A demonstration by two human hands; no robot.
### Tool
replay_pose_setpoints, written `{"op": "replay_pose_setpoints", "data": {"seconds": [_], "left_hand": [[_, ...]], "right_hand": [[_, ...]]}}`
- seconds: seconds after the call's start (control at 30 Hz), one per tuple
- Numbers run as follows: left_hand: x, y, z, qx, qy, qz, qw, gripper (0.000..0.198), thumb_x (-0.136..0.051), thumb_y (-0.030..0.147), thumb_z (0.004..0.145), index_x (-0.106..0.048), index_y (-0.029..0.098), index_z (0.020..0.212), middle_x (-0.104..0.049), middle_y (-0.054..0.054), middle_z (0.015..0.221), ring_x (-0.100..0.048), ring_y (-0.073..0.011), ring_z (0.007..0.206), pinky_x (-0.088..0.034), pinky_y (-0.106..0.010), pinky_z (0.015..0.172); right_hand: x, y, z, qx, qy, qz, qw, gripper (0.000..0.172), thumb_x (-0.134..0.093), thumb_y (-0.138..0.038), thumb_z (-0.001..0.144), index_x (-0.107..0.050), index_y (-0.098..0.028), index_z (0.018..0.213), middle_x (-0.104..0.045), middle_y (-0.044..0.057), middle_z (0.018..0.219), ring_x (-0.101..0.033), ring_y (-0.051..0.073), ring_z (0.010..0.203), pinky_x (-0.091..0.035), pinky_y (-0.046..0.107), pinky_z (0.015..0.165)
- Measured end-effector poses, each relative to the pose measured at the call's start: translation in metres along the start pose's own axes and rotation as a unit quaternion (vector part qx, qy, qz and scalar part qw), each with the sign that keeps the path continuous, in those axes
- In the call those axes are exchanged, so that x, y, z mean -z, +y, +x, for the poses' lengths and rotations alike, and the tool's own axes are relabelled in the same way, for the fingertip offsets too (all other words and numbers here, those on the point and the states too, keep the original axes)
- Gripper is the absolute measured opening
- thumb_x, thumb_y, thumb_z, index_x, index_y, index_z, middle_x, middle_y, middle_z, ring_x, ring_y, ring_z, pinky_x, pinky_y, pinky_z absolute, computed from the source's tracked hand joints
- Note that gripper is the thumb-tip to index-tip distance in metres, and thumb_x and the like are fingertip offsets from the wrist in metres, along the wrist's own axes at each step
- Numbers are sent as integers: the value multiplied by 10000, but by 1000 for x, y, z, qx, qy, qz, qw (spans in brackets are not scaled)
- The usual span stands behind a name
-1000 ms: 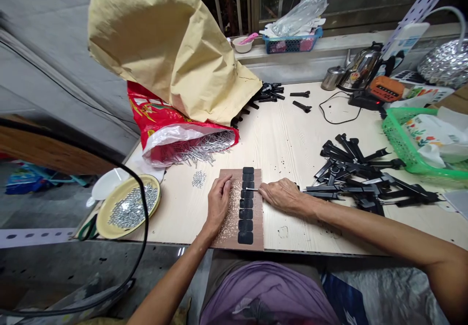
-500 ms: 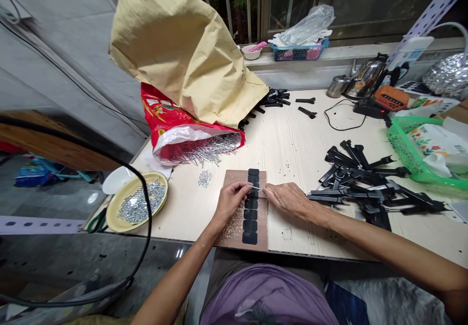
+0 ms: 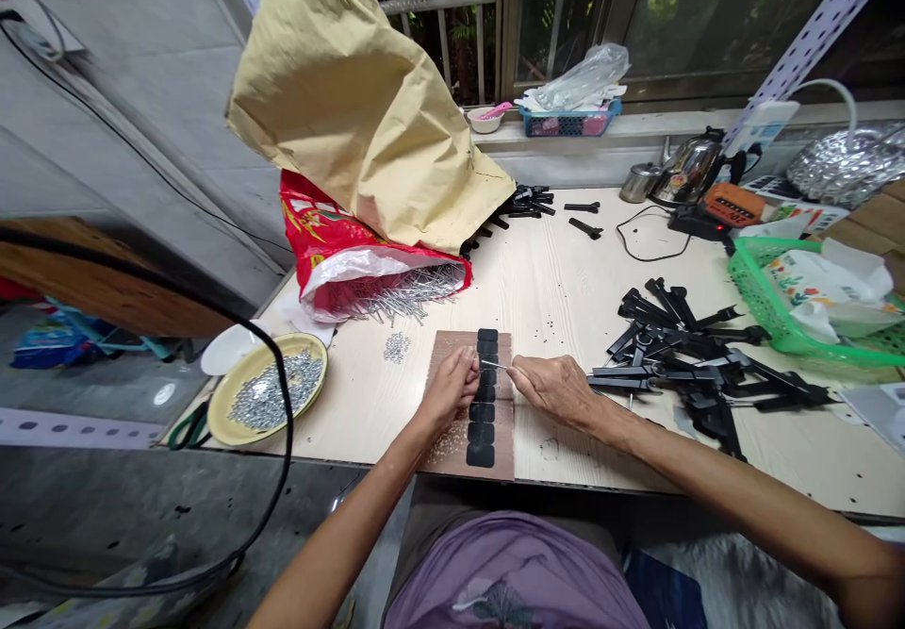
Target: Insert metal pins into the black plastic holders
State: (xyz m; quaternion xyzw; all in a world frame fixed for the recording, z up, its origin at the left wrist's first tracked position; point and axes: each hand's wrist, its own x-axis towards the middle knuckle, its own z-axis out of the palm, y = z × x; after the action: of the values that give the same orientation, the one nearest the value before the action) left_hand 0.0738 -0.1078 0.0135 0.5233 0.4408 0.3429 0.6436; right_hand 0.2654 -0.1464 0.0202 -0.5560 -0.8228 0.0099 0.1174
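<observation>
Metal rod [image 3: 496,366] sits pinched in my right hand [image 3: 555,390], its tip over black pieces [image 3: 482,413] lined up on a brown board [image 3: 503,445] at the tabletop's [image 3: 544,304] near edge. My left hand [image 3: 450,389] bunches its fingers beside that tip; whether they grip anything, I cannot tell. Black clips [image 3: 699,365] lie rightward.

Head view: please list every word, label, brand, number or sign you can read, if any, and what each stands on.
"20", most likely, on the orange battery; the rest of that marking is too small to read.
Red bag: yellow print, creased and partly covered, unreadable.
White bottle: blue print, too small to read.
Kettle: a sticker, too small to read.
</observation>
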Motion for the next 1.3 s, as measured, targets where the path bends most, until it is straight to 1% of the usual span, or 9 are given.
{"op": "replay_pose_setpoints", "data": {"seconds": [0.1,0.23,0.37,0.47,0.63,0.87,1.03,1.17,1.3], "left_hand": [[5,2,4,61,32,-125,990,354,-618,493,769,-511,156,783,-363,73,586,-272,-18,392,-141,-138,328],[12,3,9,99,21,-230,968,301,-759,321,674,-613,95,809,-491,26,631,-423,-19,472,-317,-114,371],[12,3,10,134,-6,-316,939,161,-728,172,716,-661,104,846,-565,-3,690,-511,-28,545,-461,-116,499],[6,3,9,141,17,-344,928,93,-686,107,748,-669,104,840,-607,-21,732,-555,-31,587,-506,-117,583],[-4,4,6,101,50,-309,944,151,-716,122,726,-676,95,869,-648,-32,732,-609,-62,630,-548,-170,677],[-13,4,4,50,62,-289,954,261,-775,196,665,-681,84,882,-666,-32,691,-629,-85,621,-558,-207,680],[-16,2,4,15,92,-229,969,313,-798,267,627,-690,92,862,-663,-25,679,-618,-85,591,-543,-216,648],[-14,-2,6,-2,106,-168,980,327,-788,324,632,-697,111,861,-670,-29,730,-599,-81,580,-527,-229,627],[-12,-5,7,-14,100,-108,989,334,-754,373,662,-706,123,877,-677,-41,758,-598,-102,599,-528,-261,641]], "right_hand": [[0,2,0,-50,4,-15,999,441,-245,-410,974,-596,-186,828,-639,15,647,-462,100,483,-153,258,483],[3,3,2,-53,36,26,998,348,-313,-364,971,-617,-196,948,-677,19,761,-556,110,585,-261,229,509],[10,-1,5,-9,103,119,987,289,-367,-302,969,-599,-221,1121,-681,34,1015,-622,121,861,-399,202,693],[15,-6,7,-12,121,142,982,278,-388,-285,964,-600,-239,1138,-673,20,1061,-621,108,910,-413,190,738],[16,-9,6,-13,96,88,991,288,-404,-294,960,-610,-277,1160,-686,10,982,-625,104,826,-387,196,653],[15,-8,4,-24,71,48,996,280,-391,-313,962,-615,-290,1129,-673,-2,894,-613,120,775,-336,219,583],[17,-11,4,-43,70,24,996,302,-353,-339,974,-622,-277,1095,-646,4,966,-596,95,730,-322,221,558],[12,-11,3,-67,87,34,993,279,-375,-331,961,-625,-214,1002,-639,17,905,-589,102,728,-323,223,572],[8,-9,2,-52,101,14,993,262,-395,-321,951,-621,-189,931,-642,28,875,-574,111,709,-316,241,594]]}}
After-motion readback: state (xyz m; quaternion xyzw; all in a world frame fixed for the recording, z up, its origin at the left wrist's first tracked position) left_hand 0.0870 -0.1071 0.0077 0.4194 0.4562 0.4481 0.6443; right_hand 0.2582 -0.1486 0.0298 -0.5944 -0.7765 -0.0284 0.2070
